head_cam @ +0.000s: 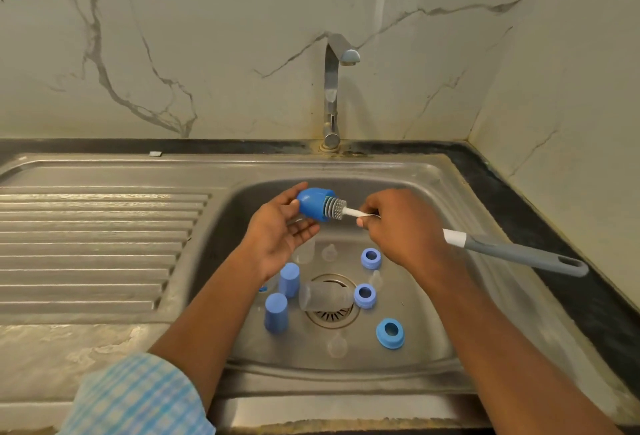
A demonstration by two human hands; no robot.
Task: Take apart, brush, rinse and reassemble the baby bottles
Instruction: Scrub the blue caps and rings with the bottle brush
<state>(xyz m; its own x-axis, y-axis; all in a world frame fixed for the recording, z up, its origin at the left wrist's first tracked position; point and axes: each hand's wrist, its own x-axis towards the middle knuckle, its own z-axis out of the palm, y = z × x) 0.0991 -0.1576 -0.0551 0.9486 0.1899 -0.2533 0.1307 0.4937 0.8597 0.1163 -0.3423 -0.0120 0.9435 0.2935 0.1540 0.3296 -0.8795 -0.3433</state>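
My left hand point(277, 230) holds a blue bottle cap point(312, 203) above the sink basin, fingers and thumb around its closed end. My right hand point(398, 227) grips the bottle brush point(512, 251) by its white stem, and the grey ribbed brush head point(335, 208) sits partly inside the cap's opening. The grey handle sticks out to the right. On the basin floor lie a clear bottle point(323, 296) on its side over the drain, two more blue caps point(289, 279) point(276, 312), three blue collar rings point(371, 258) point(364, 295) point(390, 332) and several clear teats point(337, 344).
The steel sink point(446, 192) has a ribbed draining board point(97, 244) on the left. A tap point(332, 88) stands behind the basin, with no water running. A dark counter edge point(540, 223) and marble walls close the right and back.
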